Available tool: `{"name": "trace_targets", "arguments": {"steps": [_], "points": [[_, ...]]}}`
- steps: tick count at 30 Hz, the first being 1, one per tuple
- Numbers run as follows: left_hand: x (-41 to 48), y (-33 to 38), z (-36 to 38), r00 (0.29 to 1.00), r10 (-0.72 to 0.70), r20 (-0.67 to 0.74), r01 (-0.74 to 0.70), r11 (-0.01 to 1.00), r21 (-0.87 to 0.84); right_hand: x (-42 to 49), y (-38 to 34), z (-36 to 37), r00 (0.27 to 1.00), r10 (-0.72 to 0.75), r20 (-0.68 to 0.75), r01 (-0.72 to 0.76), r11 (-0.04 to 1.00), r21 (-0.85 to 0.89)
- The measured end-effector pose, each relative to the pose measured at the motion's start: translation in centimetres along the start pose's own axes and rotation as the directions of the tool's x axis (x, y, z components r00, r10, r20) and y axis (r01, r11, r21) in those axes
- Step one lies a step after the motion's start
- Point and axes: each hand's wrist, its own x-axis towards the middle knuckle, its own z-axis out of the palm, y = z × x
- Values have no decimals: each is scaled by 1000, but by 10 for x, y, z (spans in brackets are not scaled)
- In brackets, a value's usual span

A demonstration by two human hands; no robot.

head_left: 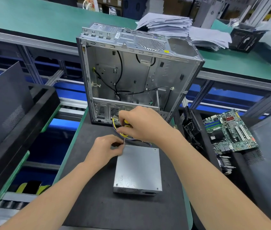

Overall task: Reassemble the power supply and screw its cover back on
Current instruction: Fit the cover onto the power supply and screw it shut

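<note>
Readable markings, head view:

1. Black box [245, 39], far right of the green bench: pale characters near its lower edge, seen upside down, possibly "650" or "GSO". Which of the two cannot be told.
2. White label [145, 61] on the inner wall of the open computer case [181, 77]: lines of print and what looks like a barcode, too small to read.
3. Yellow sticker [166, 51] on the case's upper rim: dark mark, illegible.
4. Motherboard [229, 131], at right: printed markings too fine to read.
</note>
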Motion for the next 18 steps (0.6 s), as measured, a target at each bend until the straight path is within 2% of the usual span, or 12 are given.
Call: {"name": "trace_targets", "arguments": {"steps": [6,10,13,15,17,18], "points": [[0,0,0,1000,-18,16,18,1000,-13,6,0,13,972,209,-111,-215,975,-49],[1,-1,0,999,-35,23,36,999,-30,7,-7,16,910,366,-195,-378,926,-26],[1,0,-1,1000,-18,23,19,1000,-20,9,-10,17,866,463,-187,-470,882,5],[2,0,-1,1000,-17,23,17,1000,-17,8,-8,15,918,369,-142,-373,928,3],[2,0,-1,999,-29,28,30,999,-16,3,-4,6,990,130,-62,-131,991,-10],[2,0,-1,999,-34,28,34,999,-17,0,-3,0,1000,4,-12,-4,1000,-17]]}}
